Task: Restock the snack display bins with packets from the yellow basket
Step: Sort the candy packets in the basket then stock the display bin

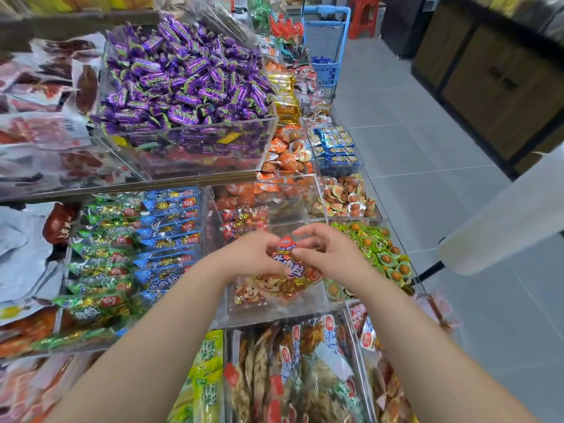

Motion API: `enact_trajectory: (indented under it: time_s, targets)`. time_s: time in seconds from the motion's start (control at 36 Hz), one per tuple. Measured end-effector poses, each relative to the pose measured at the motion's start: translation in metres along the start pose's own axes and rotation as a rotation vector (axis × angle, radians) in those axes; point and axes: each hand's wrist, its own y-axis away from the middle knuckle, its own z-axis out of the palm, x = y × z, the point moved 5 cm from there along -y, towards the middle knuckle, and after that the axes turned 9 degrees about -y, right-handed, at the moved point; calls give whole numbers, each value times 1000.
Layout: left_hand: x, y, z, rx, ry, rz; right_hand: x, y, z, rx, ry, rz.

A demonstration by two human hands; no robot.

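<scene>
A large clear bag of snacks with red and blue print (283, 282) is held over a clear acrylic bin (274, 314) in the middle of the display. My left hand (253, 254) grips the bag's top from the left. My right hand (323, 248) pinches the same top edge from the right. The bin under the bag holds several small red packets (244, 222) at its far end. No yellow basket is in view.
Clear bins surround it: green and blue packets (134, 245) left, purple candies (189, 80) above, green egg snacks (378, 248) right, brown packets (305, 370) near. A blue basket (325, 47) stands on the tiled aisle at right, beside a white roll (503, 218).
</scene>
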Motion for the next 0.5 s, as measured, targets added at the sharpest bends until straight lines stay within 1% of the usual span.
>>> enact_trajectory:
  time_s: [0.06, 0.14, 0.17, 0.22, 0.31, 0.39, 0.42, 0.5]
  targets:
    - [-18, -6, 6, 91, 41, -93, 8, -3, -8, 108, 12, -31]
    - [-48, -9, 20, 272, 245, -310, 26, -4, -26, 276, -2, -26]
    - [-57, -10, 28, 297, 256, -377, 32, -4, -30, 307, 3, -11]
    - [-75, -15, 43, 285, 192, -490, 43, -3, -35, 329, 27, 14]
    - [-95, -20, 59, 259, 163, -624, 54, 0, -36, 326, 84, 19]
    - [-102, -28, 63, 232, 71, -681, 60, -2, -36, 319, 140, 20]
    - [-102, -32, 64, 209, 0, -674, 61, -4, -34, 307, 167, 25]
    - [-96, -44, 64, 116, -319, -683, 61, -8, -32, 305, 273, 8]
